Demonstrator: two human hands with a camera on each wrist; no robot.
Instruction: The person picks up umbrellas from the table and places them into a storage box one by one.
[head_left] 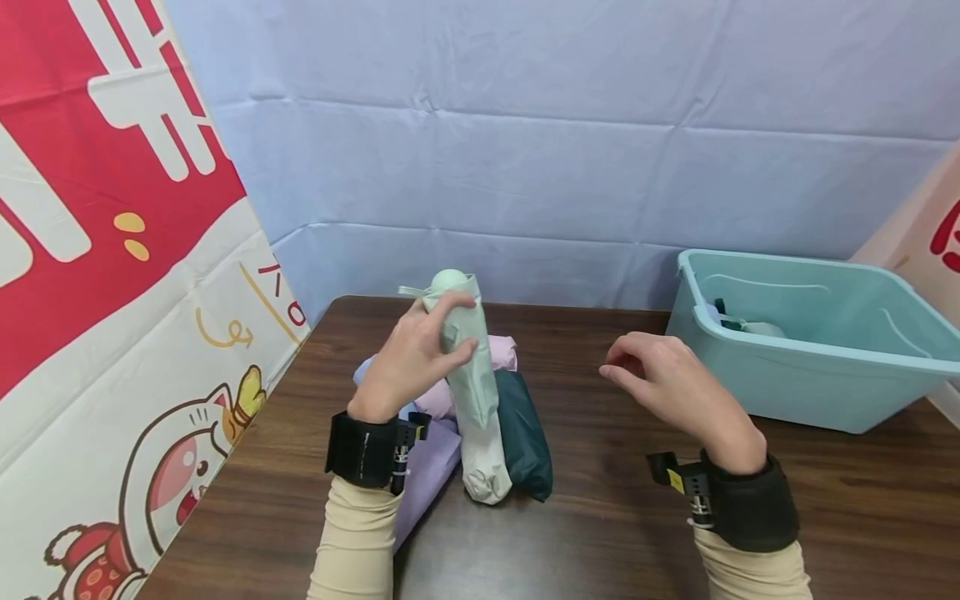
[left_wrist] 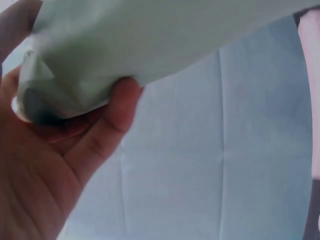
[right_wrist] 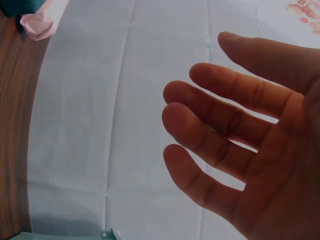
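Observation:
My left hand (head_left: 408,354) grips a mint-green folded umbrella (head_left: 472,375) in its fabric sleeve, fingers on one side and thumb on the other. Its round knob and a strap stick out at the top end. In the left wrist view the pale green sleeve (left_wrist: 150,40) fills the upper part, pinched by the thumb. Beneath it on the table lie a white sleeved umbrella (head_left: 486,471), a dark green one (head_left: 525,442), a lilac one (head_left: 427,475) and pink ones, partly covered. My right hand (head_left: 667,379) hovers over the table, fingers loosely bent, holding nothing.
A light teal plastic bin (head_left: 780,375) stands at the right on the dark wooden table (head_left: 600,517); a few dark and pale green items (head_left: 761,328) lie inside. Pale blue cloth (head_left: 525,167) hangs behind, and a printed red-and-white cloth (head_left: 82,350) borders the left.

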